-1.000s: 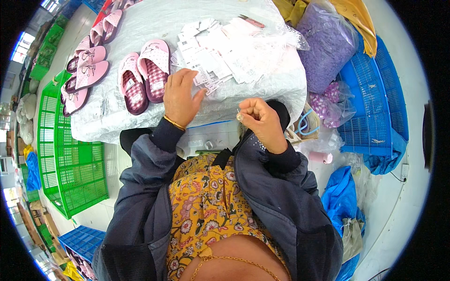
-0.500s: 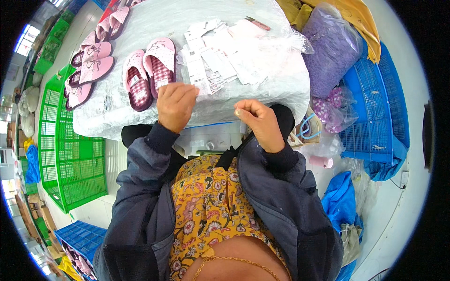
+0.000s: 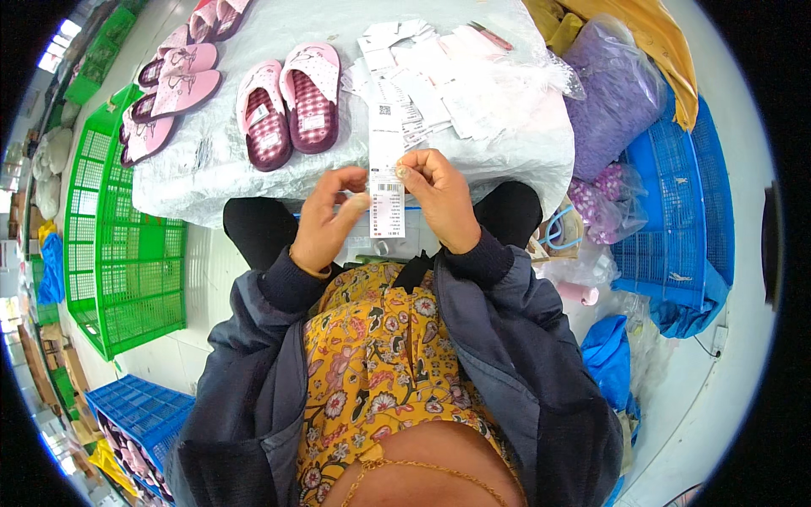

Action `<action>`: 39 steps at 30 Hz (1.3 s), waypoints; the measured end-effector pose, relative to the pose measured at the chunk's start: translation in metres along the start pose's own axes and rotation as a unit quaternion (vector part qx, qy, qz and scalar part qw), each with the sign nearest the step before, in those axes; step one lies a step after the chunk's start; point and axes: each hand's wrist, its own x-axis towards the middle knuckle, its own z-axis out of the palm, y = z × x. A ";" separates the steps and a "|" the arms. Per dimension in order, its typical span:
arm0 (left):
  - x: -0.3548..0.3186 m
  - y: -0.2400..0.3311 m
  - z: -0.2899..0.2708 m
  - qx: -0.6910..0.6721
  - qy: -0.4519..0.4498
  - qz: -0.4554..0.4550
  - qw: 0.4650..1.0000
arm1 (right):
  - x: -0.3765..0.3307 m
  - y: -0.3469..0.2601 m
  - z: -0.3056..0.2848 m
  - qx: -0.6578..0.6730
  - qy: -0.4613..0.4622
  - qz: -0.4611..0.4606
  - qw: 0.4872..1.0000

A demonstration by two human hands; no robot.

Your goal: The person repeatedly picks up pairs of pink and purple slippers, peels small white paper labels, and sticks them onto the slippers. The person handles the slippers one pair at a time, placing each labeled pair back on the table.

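A long white paper label with a printed code hangs upright just off the table's near edge. My right hand is closed on its right edge, pinching it between thumb and fingers. On the label's left side is my left hand, its thumb apart from its bent fingers; whether the fingertips touch the paper I cannot tell. Beyond my hands, a pair of pink slippers, the left slipper and the right slipper, lies on the table with dark checked insoles. Right of them spreads a loose pile of white labels.
Plastic sheeting covers the table. More pink slippers lie at its left edge, with small scissors or snips at the back. Green crates stand left; blue crates and a bag of purple material stand right.
My hands, which were farther apart with the left one over the table edge, have come closer together. A long label now hangs in my right hand. The view has shifted slightly.
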 end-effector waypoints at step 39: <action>0.012 0.002 0.016 -0.096 -0.002 -0.064 0.993 | -0.014 -0.016 0.000 -0.256 0.017 -0.180 0.950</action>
